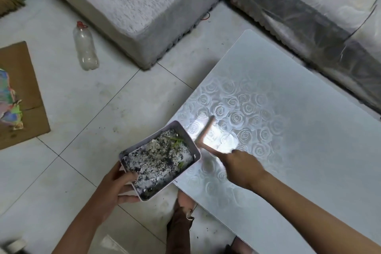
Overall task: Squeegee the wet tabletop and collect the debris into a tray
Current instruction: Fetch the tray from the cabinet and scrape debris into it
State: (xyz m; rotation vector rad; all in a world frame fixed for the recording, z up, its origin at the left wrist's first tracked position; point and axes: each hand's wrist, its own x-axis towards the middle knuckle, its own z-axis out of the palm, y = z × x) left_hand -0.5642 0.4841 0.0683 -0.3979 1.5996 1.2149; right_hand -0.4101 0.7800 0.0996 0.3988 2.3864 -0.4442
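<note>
My left hand [118, 186] grips a pale pink tray [188, 138] by its near corner and holds it level against the tabletop's left edge. Dark wet debris and a few green scraps lie inside the tray. My right hand [241, 166] holds a small pinkish squeegee [206, 131] by its handle, index finger stretched along it. The blade rests on the glossy rose-patterned tabletop [288, 121] just right of the tray's rim. A bright glare on the table partly hides the handle.
The white tiled floor [86, 121] holds an empty plastic bottle [85, 47] and a cardboard sheet [22, 97] with colourful paper at the left. A white textured sofa block [144, 6] stands behind, and a silver-covered seat [309, 16] borders the table's far side. My knees show below the table edge.
</note>
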